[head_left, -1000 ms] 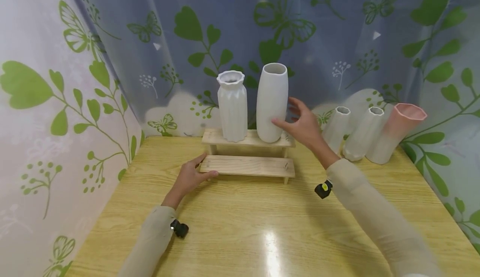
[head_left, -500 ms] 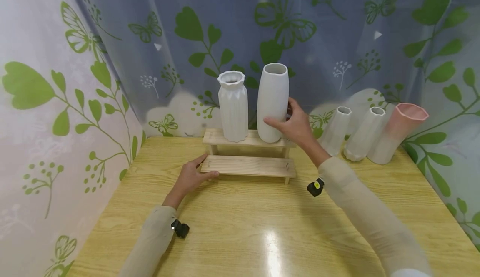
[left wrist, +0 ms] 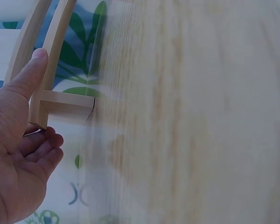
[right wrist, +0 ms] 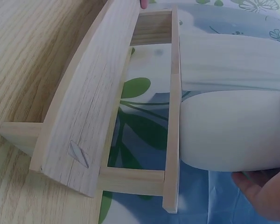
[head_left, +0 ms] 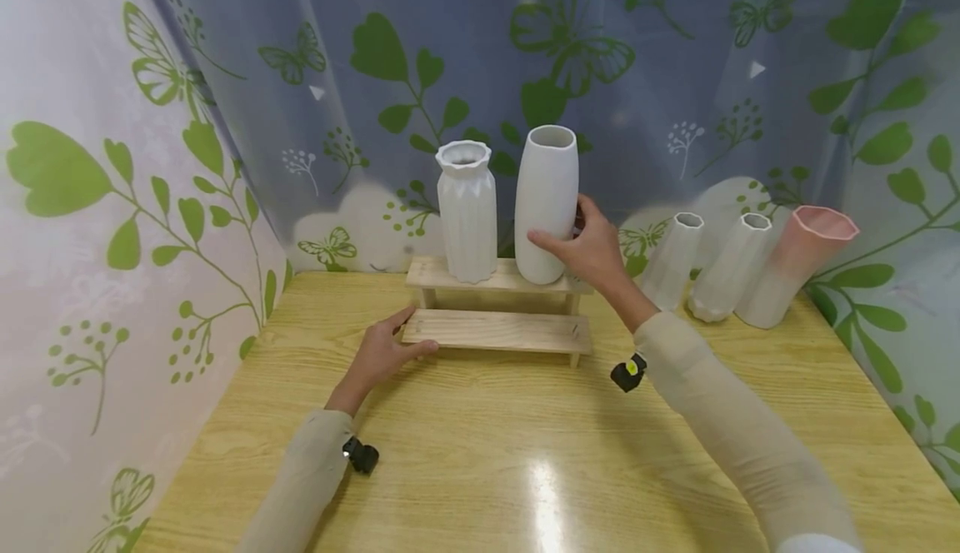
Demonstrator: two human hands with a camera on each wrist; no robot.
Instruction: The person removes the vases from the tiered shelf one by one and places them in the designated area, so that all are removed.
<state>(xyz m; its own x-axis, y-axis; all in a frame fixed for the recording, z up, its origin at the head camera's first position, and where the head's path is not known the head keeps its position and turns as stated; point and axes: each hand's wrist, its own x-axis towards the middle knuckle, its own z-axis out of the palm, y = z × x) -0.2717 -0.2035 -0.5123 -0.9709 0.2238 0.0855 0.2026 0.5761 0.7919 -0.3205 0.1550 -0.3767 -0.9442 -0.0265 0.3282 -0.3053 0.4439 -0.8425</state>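
Note:
A two-step wooden stand [head_left: 495,332] rests on the table. At the right of its upper step stands a smooth, tall white vase [head_left: 546,195], upright. My right hand [head_left: 598,251] grips this vase low on its right side, thumb across the front and fingers round the back. In the right wrist view the vase base [right wrist: 224,133] sits at the step's surface. Beside it on the same step is a white fluted vase [head_left: 468,224] with a scalloped rim. My left hand [head_left: 380,353] holds the left end of the lower step, thumb along its front edge and fingers at the end.
Two slim white vases [head_left: 671,266] [head_left: 723,274] and a pink-and-white vase [head_left: 787,278] stand in a row on the table's right. A patterned curtain [head_left: 450,53] hangs right behind the stand. The wooden table [head_left: 465,453] extends in front.
My right hand has moved left onto the smooth vase, and its fingers have closed round it. My left hand stays on the stand. The vases keep their places.

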